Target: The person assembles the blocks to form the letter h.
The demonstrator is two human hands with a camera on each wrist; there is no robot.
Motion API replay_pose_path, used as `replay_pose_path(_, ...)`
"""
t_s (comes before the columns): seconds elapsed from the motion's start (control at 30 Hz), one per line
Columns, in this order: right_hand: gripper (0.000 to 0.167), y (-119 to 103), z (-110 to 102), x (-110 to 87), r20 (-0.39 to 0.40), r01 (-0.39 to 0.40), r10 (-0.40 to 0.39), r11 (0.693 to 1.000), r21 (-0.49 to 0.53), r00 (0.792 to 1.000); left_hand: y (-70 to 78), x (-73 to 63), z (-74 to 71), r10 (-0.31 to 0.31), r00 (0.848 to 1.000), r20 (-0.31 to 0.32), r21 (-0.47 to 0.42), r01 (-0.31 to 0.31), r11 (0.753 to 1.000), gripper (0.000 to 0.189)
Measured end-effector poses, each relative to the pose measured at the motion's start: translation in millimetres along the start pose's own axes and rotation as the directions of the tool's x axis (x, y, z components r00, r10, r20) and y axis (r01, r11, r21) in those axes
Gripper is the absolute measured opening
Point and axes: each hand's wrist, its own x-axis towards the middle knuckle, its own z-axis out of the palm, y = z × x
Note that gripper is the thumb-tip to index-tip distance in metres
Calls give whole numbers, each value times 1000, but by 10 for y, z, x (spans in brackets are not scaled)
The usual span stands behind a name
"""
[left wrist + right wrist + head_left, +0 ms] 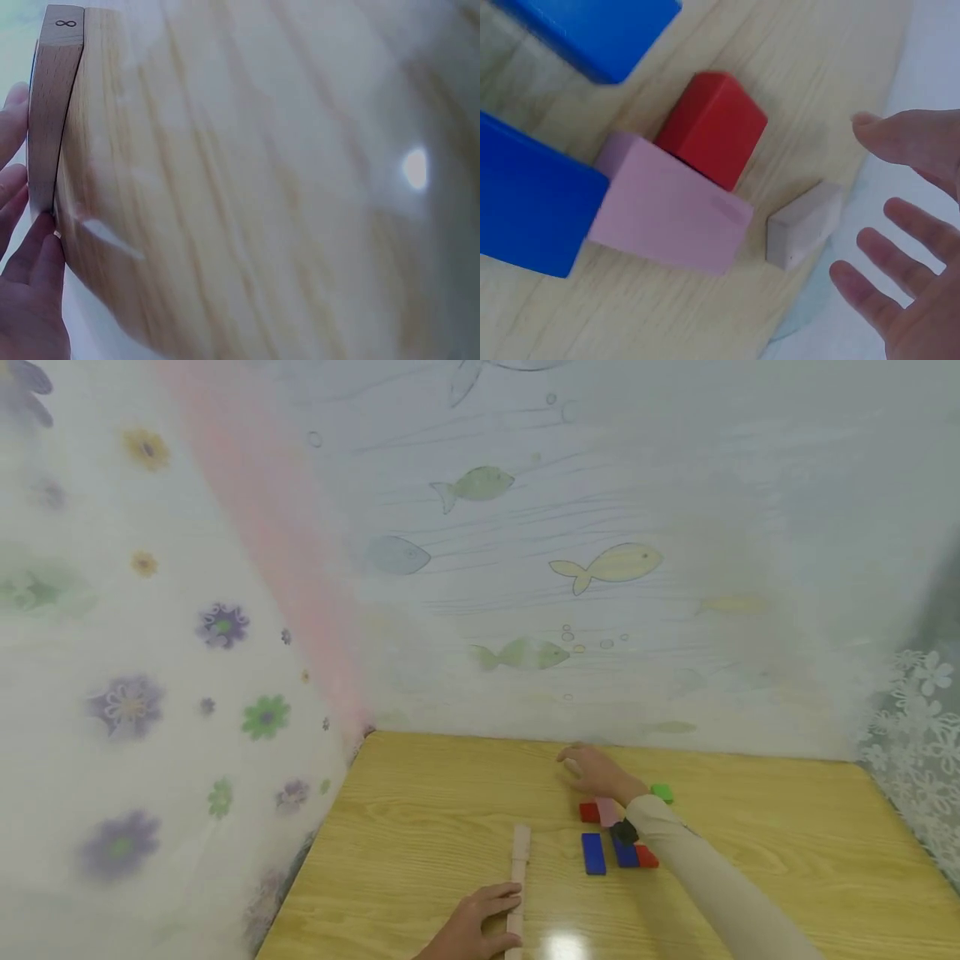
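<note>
My left hand [480,920] lies at the left side of a narrow row of pale wooden blocks [521,843], its fingertips touching them. In the left wrist view, extended fingers meet the side and lower end of a wooden block [56,105] marked with an 8. My right hand [596,774] reaches over the far part of the table, thumb and fingers spread apart. Close by its fingertips in the right wrist view lies a small whitish block [802,229], with a visible gap between. A pink block [671,206] and a red block [712,127] touch each other beside it.
Two blue blocks [593,854] and another red block [647,857] lie nearer on the wood-grain table [420,793]. Past the right wrist is a green block [662,793]. A painted wall [480,693] borders the table's far edge; a flowered wall [172,777] runs along the left.
</note>
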Motion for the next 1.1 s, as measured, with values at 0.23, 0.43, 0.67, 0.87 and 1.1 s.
replay_pose_path(0.23, 38, 151, 58, 15, 67, 49, -40, 989, -142, 997, 10, 34, 15, 55, 998, -5, 27, -55, 998, 55)
replay_pose_path(0.43, 24, 273, 126, -82, 16, 52, -50, 977, -207, 999, 44, 76, 8, 46, 999, 8, 28, -46, 999, 55)
replay_pose_path(0.67, 16, 223, 173, -123, -12, -8, 6, 987, -162, 1000, 45, 49, 20, 43, 999, 7, 41, -43, 998, 55)
replay_pose_path(0.87, 31, 152, 243, -109, -8, -153, 153, 987, -56, 988, 6, 20, 6, 103, 994, -23, 82, -101, 992, 54)
replay_pose_path(1.1, 31, 139, 310, -85, -62, -192, 190, 981, -24, 980, -14, 24, -2, 124, 992, -35, 84, -121, 989, 54)
